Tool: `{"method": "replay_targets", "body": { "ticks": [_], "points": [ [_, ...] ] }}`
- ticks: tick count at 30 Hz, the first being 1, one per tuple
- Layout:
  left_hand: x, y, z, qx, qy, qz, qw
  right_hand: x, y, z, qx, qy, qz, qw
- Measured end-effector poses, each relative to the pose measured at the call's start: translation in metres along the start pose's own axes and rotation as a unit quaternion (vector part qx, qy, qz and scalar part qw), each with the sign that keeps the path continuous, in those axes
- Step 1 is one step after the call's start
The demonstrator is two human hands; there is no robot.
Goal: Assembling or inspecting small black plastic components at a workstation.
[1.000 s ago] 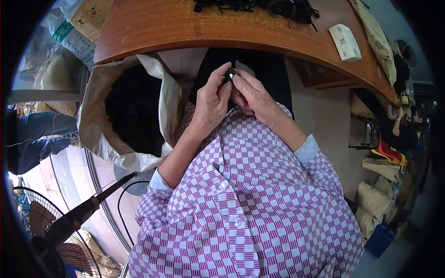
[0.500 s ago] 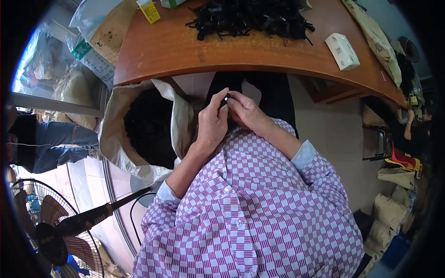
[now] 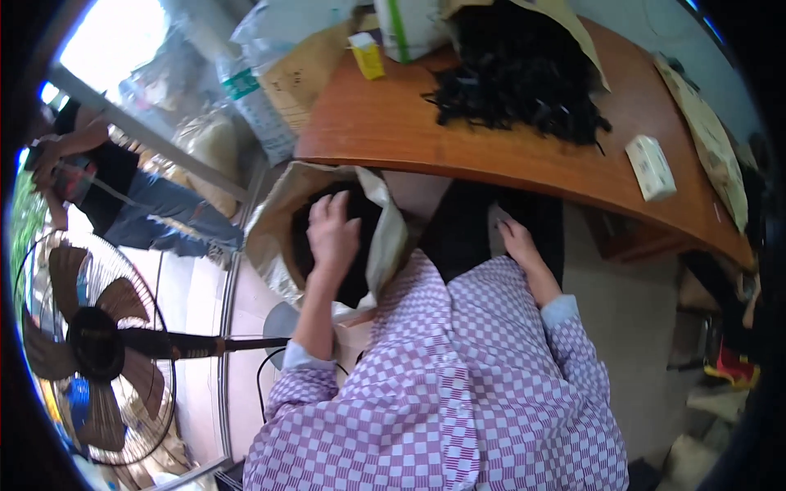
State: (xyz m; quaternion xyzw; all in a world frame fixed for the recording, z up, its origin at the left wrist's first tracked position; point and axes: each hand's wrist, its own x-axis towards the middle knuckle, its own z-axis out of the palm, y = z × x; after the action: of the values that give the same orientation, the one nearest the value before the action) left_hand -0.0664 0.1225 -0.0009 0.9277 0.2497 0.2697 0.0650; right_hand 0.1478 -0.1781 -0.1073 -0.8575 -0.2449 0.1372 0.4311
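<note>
My left hand (image 3: 332, 237) is over the mouth of a white woven sack (image 3: 393, 225), its fingers spread and nothing visible between them. Inside the sack lies a dark mass of black pieces (image 3: 360, 266), too dim to tell apart. By my lap, next to my dark trouser leg (image 3: 544, 217), is my right hand (image 3: 519, 244), fingers pressed together. Whatever it may hold is too small and blurred to make out. On the wooden table (image 3: 385, 127) ahead, a heap of short black strip-like pieces (image 3: 516, 102) spills from an open paper bag (image 3: 585, 49).
A yellow box (image 3: 368, 57) and a white-and-green package (image 3: 403, 29) stand on the table's left; a white tissue pack (image 3: 651, 168) lies right. At lower left is a standing fan (image 3: 98, 344). Beyond the glass stands a person (image 3: 106, 164). Filled bags (image 3: 258, 106) lean beside the table.
My hands have parted from the small dark piece they held together. The left moved left over the sack and spread; the right lowered to the right. The view has shifted.
</note>
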Motion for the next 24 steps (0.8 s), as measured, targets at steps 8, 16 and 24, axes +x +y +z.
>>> {"method": "replay_targets", "body": {
  "ticks": [8,16,24],
  "points": [
    [-0.039,0.155,0.116,-0.340,-0.260,0.290,0.856,-0.003,0.041,0.017,0.023,-0.103,0.012,0.994],
    [-0.043,0.149,0.135,-0.369,-0.295,0.235,0.849,-0.001,0.019,0.006,-0.054,-0.103,-0.008,0.993],
    [-0.038,0.152,0.134,-0.370,-0.296,0.237,0.848,0.009,0.043,0.011,-0.020,-0.111,0.002,0.994]
  ]
}}
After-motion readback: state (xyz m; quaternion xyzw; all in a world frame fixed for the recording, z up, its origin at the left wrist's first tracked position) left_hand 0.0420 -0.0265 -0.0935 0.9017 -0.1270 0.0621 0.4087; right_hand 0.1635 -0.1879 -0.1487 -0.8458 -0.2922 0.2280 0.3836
